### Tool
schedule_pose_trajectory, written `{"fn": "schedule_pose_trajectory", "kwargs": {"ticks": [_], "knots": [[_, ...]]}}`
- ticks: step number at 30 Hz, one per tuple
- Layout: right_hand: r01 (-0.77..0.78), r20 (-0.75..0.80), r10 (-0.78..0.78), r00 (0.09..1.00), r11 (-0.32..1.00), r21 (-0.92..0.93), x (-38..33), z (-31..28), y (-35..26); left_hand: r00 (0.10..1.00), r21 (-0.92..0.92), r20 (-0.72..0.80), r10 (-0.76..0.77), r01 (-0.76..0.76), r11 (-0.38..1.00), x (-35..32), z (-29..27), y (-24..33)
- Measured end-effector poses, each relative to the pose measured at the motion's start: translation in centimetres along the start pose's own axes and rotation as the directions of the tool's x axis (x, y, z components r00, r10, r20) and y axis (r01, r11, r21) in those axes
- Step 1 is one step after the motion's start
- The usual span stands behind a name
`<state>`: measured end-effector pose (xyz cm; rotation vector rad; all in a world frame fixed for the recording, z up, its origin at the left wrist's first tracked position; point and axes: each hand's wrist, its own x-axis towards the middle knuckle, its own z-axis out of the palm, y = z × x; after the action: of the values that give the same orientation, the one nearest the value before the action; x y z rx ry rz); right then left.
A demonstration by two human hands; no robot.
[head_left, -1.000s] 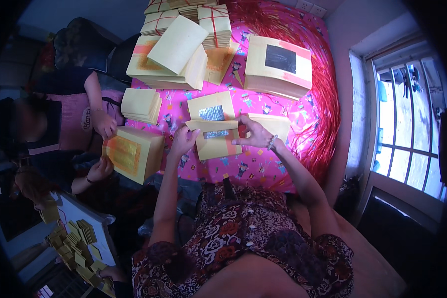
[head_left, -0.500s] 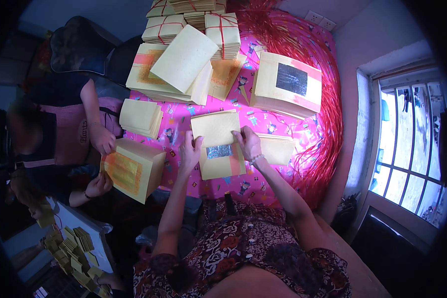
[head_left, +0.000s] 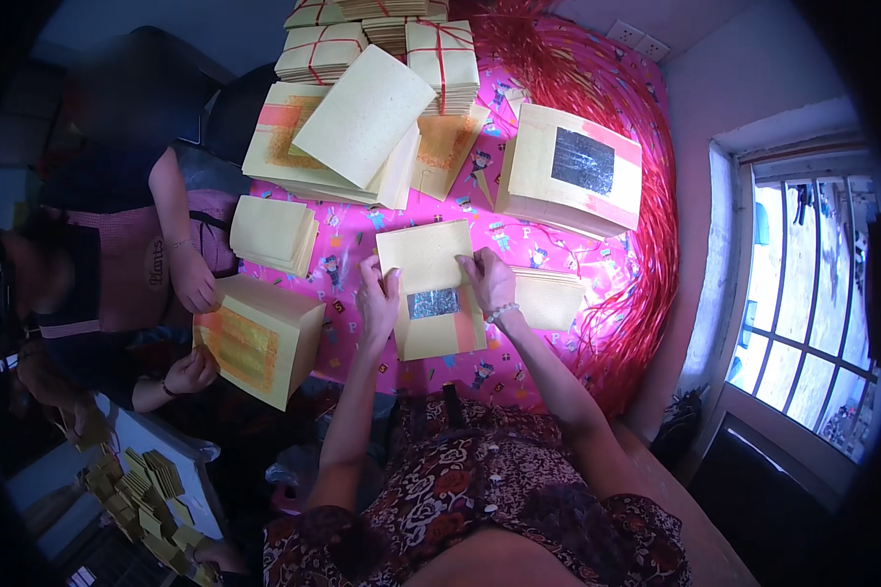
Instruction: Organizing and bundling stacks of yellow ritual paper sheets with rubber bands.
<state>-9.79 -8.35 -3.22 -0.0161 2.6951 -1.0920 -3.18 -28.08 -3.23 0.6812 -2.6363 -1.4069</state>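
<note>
Between my two hands is a partly folded sheet of yellow joss paper [head_left: 429, 256], with a silver foil rectangle and a pink band on its lower part. My left hand [head_left: 379, 296] grips its left edge, thumb on top. At the right edge my right hand [head_left: 489, 281] pinches it, a bracelet on the wrist. A small stack of plain yellow papers [head_left: 548, 297] lies just right of my right hand. Farther right sits a thick stack of joss paper [head_left: 579, 166] with a dark silver square and pink bands on top.
A pink patterned cloth [head_left: 357, 227] covers the table. Tied paper bundles [head_left: 442, 64] and a large paper pile [head_left: 362, 117] stand at the back. Red plastic strands [head_left: 646, 245] run along the right. At left, a co-worker's hands [head_left: 194, 370] hold a gold-faced paper stack [head_left: 255, 342].
The folded upper part of my sheet has shifted slightly, its top edges now lined up more closely. My hands keep their hold. The co-worker's hands have moved slightly left.
</note>
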Motion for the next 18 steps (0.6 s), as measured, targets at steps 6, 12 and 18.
{"fn": "schedule_pose_trajectory", "kwargs": {"ticks": [6, 12, 18], "knots": [[-0.041, 0.011, 0.041, 0.999, 0.999, -0.029, 0.3, 0.1, 0.1, 0.992, 0.059, 0.055, -0.116, 0.113, 0.992, 0.3, -0.2, 0.9], [-0.096, 0.044, 0.100, 0.994, 0.992, -0.085, 0.6, 0.1, -0.3, 0.996, -0.009, 0.000, -0.089, 0.089, 0.996, 0.4, 0.6, 0.6], [-0.149, 0.120, 0.172, 0.978, 0.972, -0.182, 1.2, -0.3, -0.6, 0.998, 0.254, 0.015, 0.062, -0.064, 0.965, 0.6, 0.9, 0.8]]}}
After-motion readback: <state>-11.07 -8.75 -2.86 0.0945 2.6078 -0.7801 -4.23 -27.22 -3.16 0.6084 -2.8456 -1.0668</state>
